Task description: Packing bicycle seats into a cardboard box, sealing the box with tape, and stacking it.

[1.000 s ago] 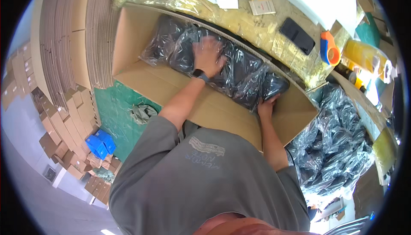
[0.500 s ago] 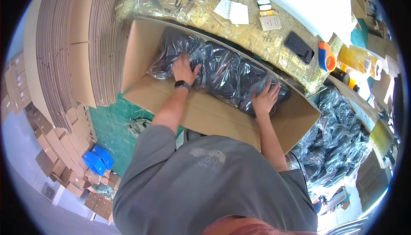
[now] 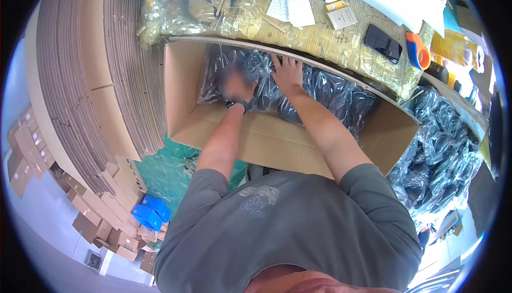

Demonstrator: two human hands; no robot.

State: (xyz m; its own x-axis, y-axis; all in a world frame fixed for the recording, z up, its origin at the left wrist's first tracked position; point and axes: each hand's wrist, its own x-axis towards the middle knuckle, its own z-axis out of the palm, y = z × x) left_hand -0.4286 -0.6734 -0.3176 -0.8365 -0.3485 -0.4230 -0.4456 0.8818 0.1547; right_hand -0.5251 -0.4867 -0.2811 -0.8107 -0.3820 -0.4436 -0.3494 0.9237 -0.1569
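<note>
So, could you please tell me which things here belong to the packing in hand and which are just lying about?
In hand:
- left hand, blurred, and right hand, both on the black plastic-wrapped bundles
- open cardboard box holding them

Lying about:
- black phone
- orange tape dispenser
- paper slips
- stacked flat cartons
- blue boxes
</note>
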